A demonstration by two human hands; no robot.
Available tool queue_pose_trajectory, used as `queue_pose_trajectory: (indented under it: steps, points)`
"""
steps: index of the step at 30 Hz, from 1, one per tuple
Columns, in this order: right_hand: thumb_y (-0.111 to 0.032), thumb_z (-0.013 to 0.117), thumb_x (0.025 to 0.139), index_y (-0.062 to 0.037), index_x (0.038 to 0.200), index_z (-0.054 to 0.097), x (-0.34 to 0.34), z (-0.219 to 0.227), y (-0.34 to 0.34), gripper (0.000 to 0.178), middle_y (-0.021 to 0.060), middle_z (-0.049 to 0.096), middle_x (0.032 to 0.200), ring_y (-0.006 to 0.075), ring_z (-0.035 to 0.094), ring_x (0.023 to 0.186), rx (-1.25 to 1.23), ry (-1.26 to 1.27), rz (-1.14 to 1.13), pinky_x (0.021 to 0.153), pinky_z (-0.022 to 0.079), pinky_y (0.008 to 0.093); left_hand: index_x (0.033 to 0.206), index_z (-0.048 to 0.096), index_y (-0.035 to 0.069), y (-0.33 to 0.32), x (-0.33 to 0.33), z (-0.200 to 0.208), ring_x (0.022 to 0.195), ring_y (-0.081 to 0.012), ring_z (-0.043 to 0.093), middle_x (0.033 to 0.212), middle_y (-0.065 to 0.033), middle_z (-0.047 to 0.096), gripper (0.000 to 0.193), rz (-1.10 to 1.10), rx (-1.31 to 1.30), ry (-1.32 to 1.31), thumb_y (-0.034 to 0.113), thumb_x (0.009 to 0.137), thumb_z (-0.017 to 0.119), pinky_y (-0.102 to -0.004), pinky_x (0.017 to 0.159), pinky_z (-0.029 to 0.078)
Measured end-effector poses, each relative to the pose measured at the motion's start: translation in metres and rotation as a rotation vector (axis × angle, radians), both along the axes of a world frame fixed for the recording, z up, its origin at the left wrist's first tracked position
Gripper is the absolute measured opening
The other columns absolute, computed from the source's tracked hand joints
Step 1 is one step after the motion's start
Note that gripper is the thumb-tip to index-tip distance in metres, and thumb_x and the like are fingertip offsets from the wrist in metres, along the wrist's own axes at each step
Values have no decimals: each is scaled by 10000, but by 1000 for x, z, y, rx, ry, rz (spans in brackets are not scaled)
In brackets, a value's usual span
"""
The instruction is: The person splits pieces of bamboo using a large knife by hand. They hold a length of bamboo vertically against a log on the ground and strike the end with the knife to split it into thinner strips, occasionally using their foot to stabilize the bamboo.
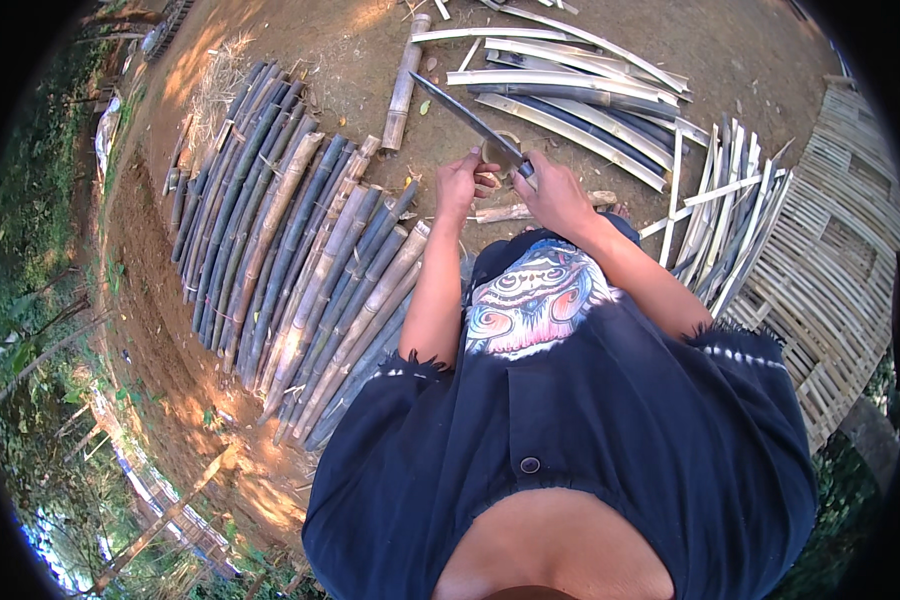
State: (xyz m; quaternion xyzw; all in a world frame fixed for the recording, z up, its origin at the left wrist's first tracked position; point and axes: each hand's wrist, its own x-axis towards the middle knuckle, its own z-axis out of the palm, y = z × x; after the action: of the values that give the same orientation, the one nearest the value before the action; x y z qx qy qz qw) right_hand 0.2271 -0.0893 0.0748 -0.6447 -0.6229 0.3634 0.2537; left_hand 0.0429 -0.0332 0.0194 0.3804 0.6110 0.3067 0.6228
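My right hand [553,192] is closed around the handle of a machete [467,116]. Its long dark blade points away and to the left, crossing over the round cut end of a bamboo piece [501,146]. At the near left side of that bamboo, my left hand [460,186] has its fingers curled against it, and the grip is partly hidden. How far the blade touches or enters the bamboo cannot be made out. Just below my hands, a short pale bamboo length [503,212] lies on the ground.
Many whole bamboo poles [270,230] lie side by side at left. Split bamboo strips [590,95] are heaped at the far right, with thinner slats [725,215] nearer. A single bamboo pole [404,92] lies beyond my hands. A slatted bamboo platform [820,260] borders the right.
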Motion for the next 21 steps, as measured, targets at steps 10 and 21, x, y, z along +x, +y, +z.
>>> queue_pose_trajectory:
  steps: [10, 21]
  points:
    - [-250, 638, 941, -5, 1087, 579, -1, -4, 1, 291, 273, 687, 845, 464, 679, 821, 29, -9, 4, 728, 519, 541, 1036, 690, -23, 0, 2, 0, 634, -151, 684, 930, -140, 767, 406, 17, 1, -21, 364, 1021, 570, -265, 495, 494]
    - [-243, 642, 940, -2, 1064, 579, 0, -5, 4, 278, 275, 680, 823, 465, 675, 796, 81, 10, 11, 708, 512, 542, 1041, 688, -23, 0, 0, -2, 632, -151, 689, 918, -131, 769, 404, 33, -4, -15, 364, 1015, 575, -265, 494, 487]
